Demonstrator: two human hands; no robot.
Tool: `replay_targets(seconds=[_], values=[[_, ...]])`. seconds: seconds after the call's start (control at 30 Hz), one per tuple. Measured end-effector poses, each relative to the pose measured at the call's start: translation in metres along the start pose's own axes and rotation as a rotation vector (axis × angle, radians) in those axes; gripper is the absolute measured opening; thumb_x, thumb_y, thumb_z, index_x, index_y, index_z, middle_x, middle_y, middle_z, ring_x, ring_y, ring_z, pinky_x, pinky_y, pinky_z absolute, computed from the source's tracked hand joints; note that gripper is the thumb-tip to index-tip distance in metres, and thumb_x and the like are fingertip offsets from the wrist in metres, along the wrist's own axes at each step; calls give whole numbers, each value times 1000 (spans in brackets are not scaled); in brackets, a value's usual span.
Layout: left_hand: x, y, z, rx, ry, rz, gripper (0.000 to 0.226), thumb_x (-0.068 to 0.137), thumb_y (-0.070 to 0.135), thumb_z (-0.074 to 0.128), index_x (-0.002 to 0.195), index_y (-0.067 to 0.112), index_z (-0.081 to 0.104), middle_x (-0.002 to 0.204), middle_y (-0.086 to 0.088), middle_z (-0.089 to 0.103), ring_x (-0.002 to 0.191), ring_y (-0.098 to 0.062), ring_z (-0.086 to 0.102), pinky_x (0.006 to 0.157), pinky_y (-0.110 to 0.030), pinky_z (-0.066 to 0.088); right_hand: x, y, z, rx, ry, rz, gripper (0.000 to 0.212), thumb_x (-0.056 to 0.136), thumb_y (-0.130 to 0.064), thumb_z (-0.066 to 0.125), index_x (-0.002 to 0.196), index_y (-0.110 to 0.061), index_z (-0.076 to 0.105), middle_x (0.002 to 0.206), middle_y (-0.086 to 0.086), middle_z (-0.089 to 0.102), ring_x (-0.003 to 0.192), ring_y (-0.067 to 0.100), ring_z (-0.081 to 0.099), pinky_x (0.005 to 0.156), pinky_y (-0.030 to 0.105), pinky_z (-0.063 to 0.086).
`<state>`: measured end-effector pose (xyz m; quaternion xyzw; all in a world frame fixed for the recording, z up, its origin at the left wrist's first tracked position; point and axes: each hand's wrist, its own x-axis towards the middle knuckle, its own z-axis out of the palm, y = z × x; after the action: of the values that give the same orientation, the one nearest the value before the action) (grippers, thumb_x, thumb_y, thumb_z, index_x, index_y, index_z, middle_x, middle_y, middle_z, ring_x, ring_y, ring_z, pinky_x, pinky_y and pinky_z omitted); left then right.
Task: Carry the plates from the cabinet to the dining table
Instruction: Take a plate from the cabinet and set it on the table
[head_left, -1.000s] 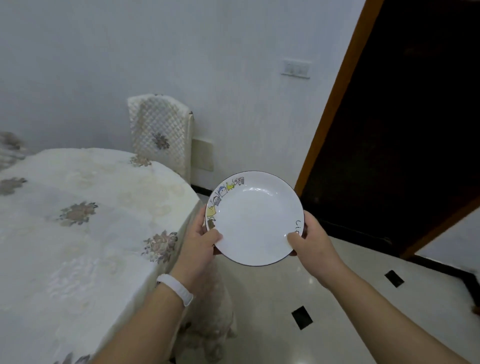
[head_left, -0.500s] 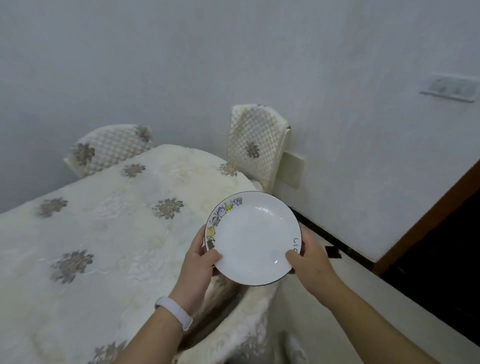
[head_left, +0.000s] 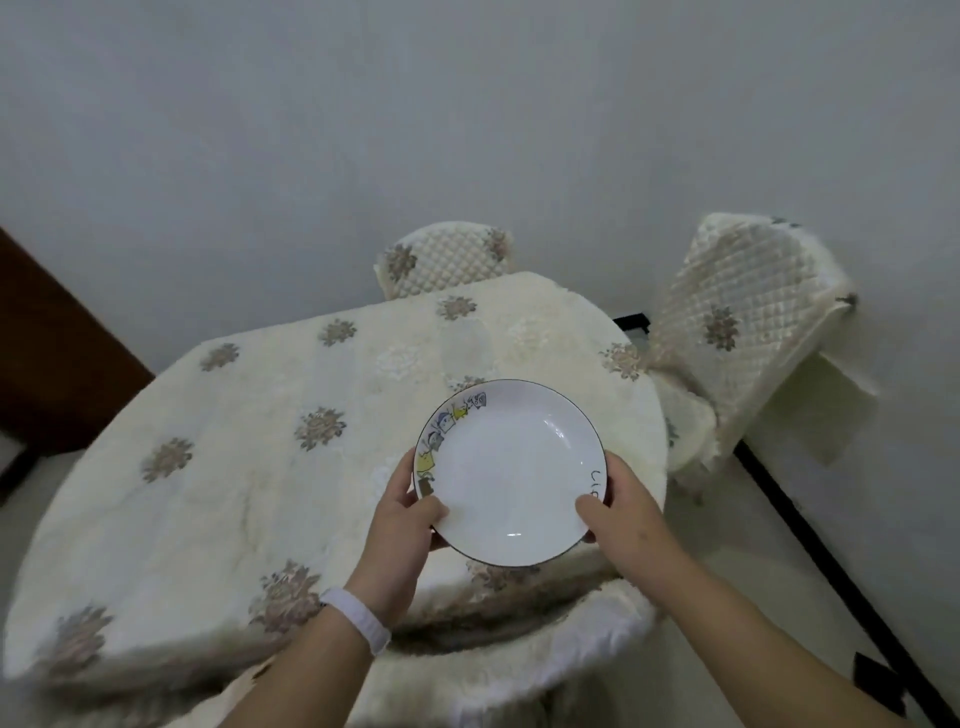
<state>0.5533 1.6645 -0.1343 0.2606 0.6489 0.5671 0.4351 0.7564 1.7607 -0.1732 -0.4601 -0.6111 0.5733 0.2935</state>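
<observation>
Both hands, left hand (head_left: 402, 512) and right hand (head_left: 621, 512), grip the plate (head_left: 511, 470) by its rim above the dining table (head_left: 249, 467), so it just needs lowering flat onto the cloth.

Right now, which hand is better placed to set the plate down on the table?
Probably the left hand. Both grip the plate by its rim, but the left is well over the table, while the right hand sits near its right edge.
</observation>
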Motion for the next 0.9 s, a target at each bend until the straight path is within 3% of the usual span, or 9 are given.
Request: replay_targets(seconds=[0.07, 0.2, 0.43, 0.57, 0.73, 0.8, 0.9], values=[[-5, 1, -3, -15, 74, 4, 67, 86, -11, 40, 119, 44, 58, 109, 7, 73, 93, -18, 69, 66, -34, 57, 11, -6, 2, -10, -73, -11, 38, 86, -3, 48, 113, -29, 54, 93, -4, 64, 77, 16, 57, 60, 26, 54], [-7, -1, -17, -58, 203, 11, 68, 85, -11, 40, 114, 47, 58, 115, 1, 70, 102, -27, 65, 71, -40, 59, 31, -9, 17, -26, -177, -24, 41, 84, -3, 49, 110, -35, 55, 88, -5, 64, 73, 14, 57, 66, 34, 54], [3, -18, -44, -113, 335, -40, 69, 85, -13, 39, 113, 46, 59, 110, 4, 72, 95, -22, 66, 63, -33, 55, 61, -2, 52, -77, -305, -12, 39, 85, -3, 50, 114, -28, 55, 88, 0, 64, 67, 12, 54, 63, 33, 52], [26, -32, -55, -132, 360, -73, 68, 85, -14, 40, 114, 46, 59, 109, 3, 71, 93, -22, 66, 63, -34, 56, 82, 6, 66, -111, -331, 21, 43, 86, -5, 50, 119, -31, 52, 94, -1, 64, 75, 15, 57, 67, 37, 54], [68, -50, -70, -136, 327, -135, 66, 85, -13, 45, 122, 41, 58, 109, 1, 73, 99, -27, 66, 77, -47, 59, 113, 13, 78, -161, -346, 93, 46, 88, -5, 50, 122, -35, 48, 102, -3, 63, 83, 18, 61, 65, 31, 55], [88, -58, -75, -122, 310, -155, 67, 85, -14, 44, 128, 37, 56, 109, 0, 73, 99, -27, 67, 75, -45, 59, 128, 20, 83, -190, -343, 117, 48, 89, -5, 51, 123, -38, 46, 103, -7, 64, 89, 17, 61, 75, 36, 55], [115, -71, -82, -98, 285, -187, 69, 85, -15, 43, 127, 39, 55, 109, 2, 73, 95, -22, 69, 70, -39, 59, 148, 34, 93, -225, -344, 157, 49, 90, -6, 53, 126, -39, 44, 105, -10, 64, 91, 14, 62, 77, 35, 54]])
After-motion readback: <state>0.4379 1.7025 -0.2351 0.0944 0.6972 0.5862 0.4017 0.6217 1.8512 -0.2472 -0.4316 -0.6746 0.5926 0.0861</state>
